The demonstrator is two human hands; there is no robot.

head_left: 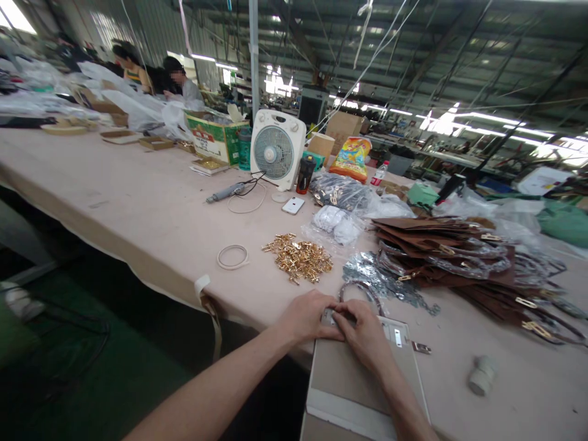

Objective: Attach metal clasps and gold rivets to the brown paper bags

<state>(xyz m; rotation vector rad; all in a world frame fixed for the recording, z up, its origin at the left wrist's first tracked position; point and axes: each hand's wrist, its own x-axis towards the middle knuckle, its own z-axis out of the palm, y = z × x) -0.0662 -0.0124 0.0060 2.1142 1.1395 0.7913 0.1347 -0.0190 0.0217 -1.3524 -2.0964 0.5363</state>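
Observation:
A flat beige bag panel [349, 367] lies at the front edge of the table, with a brown handle loop [374, 298] in clear wrap beyond its top edge. My left hand [310, 315] is closed on the panel's top left corner, thumb and fingers on either side. Close against it, my right hand [362, 331] pinches at the same corner, where a small grey metal piece partly shows; the fingers cover most of it. On the panel's right side are a shiny plate [397, 337] and a metal clasp [421, 348] jutting past the edge.
Gold metal fittings [301, 260] lie heaped ahead, beside thin silver pieces [390, 282]. Brown bag pieces with wrapped handles [441, 257] are stacked at right, near a grey cylinder [482, 375]. Farther back are a coiled strip [232, 257], phone [293, 205], electric screwdriver-like tool [226, 193] and fan [277, 150].

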